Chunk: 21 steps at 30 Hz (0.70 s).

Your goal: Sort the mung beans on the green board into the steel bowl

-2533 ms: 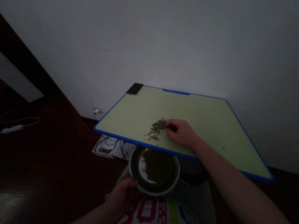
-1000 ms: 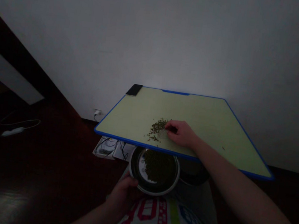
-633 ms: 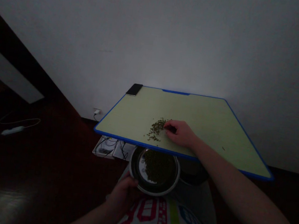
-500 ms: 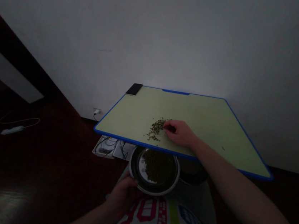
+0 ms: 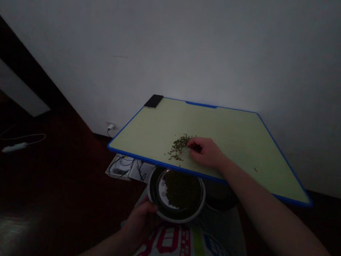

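Observation:
My left hand (image 5: 142, 219) grips the rim of a round metal bowl (image 5: 201, 199) at its lower left, thumb over the edge. Small dark greenish-brown grains or beans (image 5: 182, 189) fill the bowl's right side; some of the shiny bottom shows at left. Over the pale yellow-green tabletop (image 5: 226, 128), my right hand (image 5: 203, 150) is closed, thumb and fingers curled together at the right side of a scattered patch of similar grains (image 5: 178, 145). Whatever its fingertips hold is too small to tell. A faint pale ring-like shape (image 5: 185, 152) lies beside the fingertips.
The table has a blue rim (image 5: 154, 160). A black phone (image 5: 153, 101) lies at its far left corner, and a small dark speck (image 5: 255, 169) at the right. Below are white boxes with black cables (image 5: 129, 168). A white power strip (image 5: 14, 147) rests on the dark floor.
Hardly anything differs. My right hand stays by the grain patch, its fingertips shifted very slightly to the right. The bowl and my left hand keep their place.

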Each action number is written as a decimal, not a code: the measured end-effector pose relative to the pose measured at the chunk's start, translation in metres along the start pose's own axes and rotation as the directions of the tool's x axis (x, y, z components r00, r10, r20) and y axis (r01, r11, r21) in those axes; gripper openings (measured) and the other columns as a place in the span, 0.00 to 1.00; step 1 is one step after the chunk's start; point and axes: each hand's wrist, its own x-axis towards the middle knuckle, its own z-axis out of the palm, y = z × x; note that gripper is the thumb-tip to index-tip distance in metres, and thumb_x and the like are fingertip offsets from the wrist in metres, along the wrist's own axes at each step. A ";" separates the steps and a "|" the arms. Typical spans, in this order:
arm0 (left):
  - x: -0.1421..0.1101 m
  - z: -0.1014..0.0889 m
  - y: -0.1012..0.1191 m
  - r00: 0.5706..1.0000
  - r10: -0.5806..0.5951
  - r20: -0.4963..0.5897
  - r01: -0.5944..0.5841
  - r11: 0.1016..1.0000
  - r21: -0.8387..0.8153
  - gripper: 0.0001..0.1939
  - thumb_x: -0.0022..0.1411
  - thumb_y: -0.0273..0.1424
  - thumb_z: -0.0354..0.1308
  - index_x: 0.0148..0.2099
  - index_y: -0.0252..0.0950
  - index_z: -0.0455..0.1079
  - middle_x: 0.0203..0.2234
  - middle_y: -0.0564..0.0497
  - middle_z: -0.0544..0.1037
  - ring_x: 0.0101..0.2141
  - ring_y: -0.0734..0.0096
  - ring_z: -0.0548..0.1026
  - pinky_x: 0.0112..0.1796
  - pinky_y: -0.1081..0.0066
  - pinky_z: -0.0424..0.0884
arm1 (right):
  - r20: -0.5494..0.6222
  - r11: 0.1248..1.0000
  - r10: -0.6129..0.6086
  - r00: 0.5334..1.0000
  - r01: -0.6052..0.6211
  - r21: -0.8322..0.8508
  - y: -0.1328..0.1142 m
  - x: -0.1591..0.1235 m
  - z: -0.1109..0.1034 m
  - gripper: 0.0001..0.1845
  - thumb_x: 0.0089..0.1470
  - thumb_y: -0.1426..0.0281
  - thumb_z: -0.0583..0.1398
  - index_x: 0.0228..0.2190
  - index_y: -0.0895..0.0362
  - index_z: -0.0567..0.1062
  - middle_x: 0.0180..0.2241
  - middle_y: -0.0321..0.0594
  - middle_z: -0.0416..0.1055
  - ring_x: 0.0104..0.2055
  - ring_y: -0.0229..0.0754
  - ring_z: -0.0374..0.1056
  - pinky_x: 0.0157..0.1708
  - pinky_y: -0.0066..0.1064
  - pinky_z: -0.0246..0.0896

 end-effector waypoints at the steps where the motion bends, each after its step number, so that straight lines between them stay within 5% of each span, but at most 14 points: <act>1: 0.000 0.000 0.000 1.000 -0.001 0.003 0.001 1.000 0.002 0.35 0.43 0.21 0.56 0.57 0.40 0.68 0.34 0.49 0.84 0.34 0.56 0.82 0.39 0.54 0.78 | -0.002 1.000 0.005 1.000 -0.005 -0.005 0.000 0.000 0.000 0.11 0.45 0.75 0.58 0.34 0.59 0.77 0.24 0.36 0.72 0.25 0.36 0.64 0.29 0.28 0.58; 14: 0.000 0.000 0.000 1.000 0.006 -0.019 -0.006 1.000 -0.009 0.36 0.44 0.19 0.55 0.58 0.40 0.68 0.33 0.49 0.84 0.34 0.59 0.81 0.38 0.58 0.78 | -0.006 0.999 0.018 1.000 -0.018 -0.036 -0.003 0.004 0.002 0.13 0.51 0.74 0.58 0.38 0.59 0.78 0.29 0.40 0.75 0.28 0.38 0.67 0.31 0.29 0.60; 21: 0.000 -0.001 0.000 1.000 -0.014 -0.015 0.014 1.000 0.015 0.33 0.44 0.21 0.56 0.55 0.39 0.68 0.34 0.48 0.84 0.36 0.54 0.81 0.41 0.51 0.77 | 0.008 1.000 -0.025 1.000 0.025 -0.010 -0.001 0.004 0.001 0.14 0.53 0.74 0.58 0.41 0.57 0.79 0.36 0.42 0.78 0.35 0.41 0.71 0.38 0.32 0.63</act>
